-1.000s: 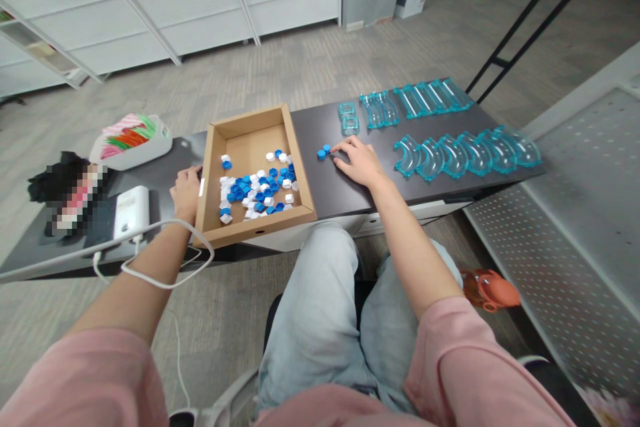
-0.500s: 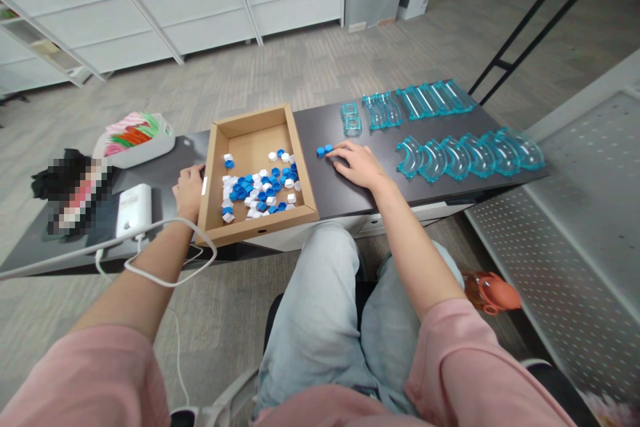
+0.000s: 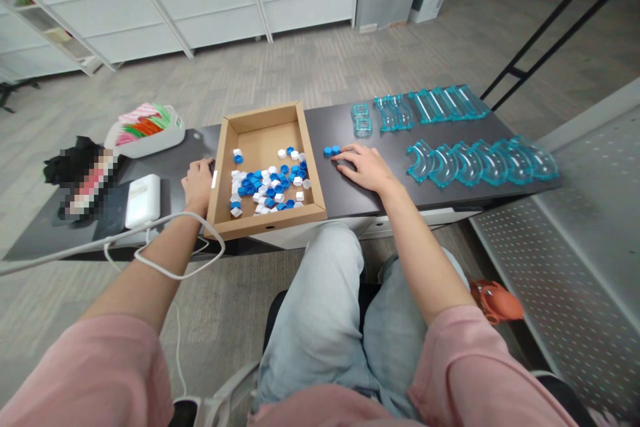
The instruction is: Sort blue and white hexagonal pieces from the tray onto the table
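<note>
The left hand (image 3: 199,185) lies beside the cardboard tray (image 3: 290,217), its grip impossible to tell, and two blue pieces (image 3: 328,151) sit on the worktop (image 3: 343,195) right at the fingertips of the right hand (image 3: 367,168), whose grip is loosely parted.

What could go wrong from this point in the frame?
The right hand is close against two small blue pieces, so a nudge might scatter them. A white cable crosses in front of the left forearm and could snag if that arm lifts. The cardboard box sits at the front edge of the table; a knock might spill its pieces.
</note>
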`<state>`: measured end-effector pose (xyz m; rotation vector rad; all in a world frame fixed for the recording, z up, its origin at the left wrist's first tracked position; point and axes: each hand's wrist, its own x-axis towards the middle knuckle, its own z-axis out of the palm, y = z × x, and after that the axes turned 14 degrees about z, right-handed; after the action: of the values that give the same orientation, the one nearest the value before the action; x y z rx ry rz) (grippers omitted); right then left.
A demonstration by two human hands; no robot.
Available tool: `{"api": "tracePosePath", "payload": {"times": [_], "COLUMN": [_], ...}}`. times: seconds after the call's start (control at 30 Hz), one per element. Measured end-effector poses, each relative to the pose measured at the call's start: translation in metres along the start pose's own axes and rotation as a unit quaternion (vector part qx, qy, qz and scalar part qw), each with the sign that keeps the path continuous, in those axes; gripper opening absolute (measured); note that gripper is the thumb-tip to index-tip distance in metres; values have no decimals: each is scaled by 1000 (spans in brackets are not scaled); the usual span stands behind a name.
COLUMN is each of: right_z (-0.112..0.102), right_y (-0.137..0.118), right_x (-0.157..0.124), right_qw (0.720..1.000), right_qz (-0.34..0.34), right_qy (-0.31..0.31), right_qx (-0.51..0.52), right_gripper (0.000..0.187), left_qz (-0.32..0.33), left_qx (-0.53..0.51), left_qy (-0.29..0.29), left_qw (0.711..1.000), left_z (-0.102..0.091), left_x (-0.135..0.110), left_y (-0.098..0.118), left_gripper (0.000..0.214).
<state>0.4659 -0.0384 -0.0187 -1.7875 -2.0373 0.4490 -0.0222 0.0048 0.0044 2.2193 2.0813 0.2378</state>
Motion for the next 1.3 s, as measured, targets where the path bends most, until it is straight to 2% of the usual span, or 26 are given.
{"api": "tracePosePath", "payload": {"times": [0.2, 0.7, 1.07, 1.3], "right_z": [0, 2, 4, 4], "right_y": [-2, 2, 5, 3], "right_x": [1, 3, 5, 5], "right_qw": [1000, 1000, 1000, 1000], "right_qz": [3, 11, 6, 6], "right_qy": [-7, -1, 3, 5], "right_qx": [-7, 14, 17, 15], "right_gripper": [56, 44, 43, 41], "left_qz": [0, -4, 0, 8], "left_qx": [-4, -14, -15, -21], "left_qy": [-7, -9, 2, 0], "left_qw": [1000, 1000, 1000, 1000], "left_z": [-3, -1, 2, -1], "left_x": [3, 2, 6, 5], "left_y": [4, 0, -5, -4], "left_gripper": [65, 67, 64, 70]}}
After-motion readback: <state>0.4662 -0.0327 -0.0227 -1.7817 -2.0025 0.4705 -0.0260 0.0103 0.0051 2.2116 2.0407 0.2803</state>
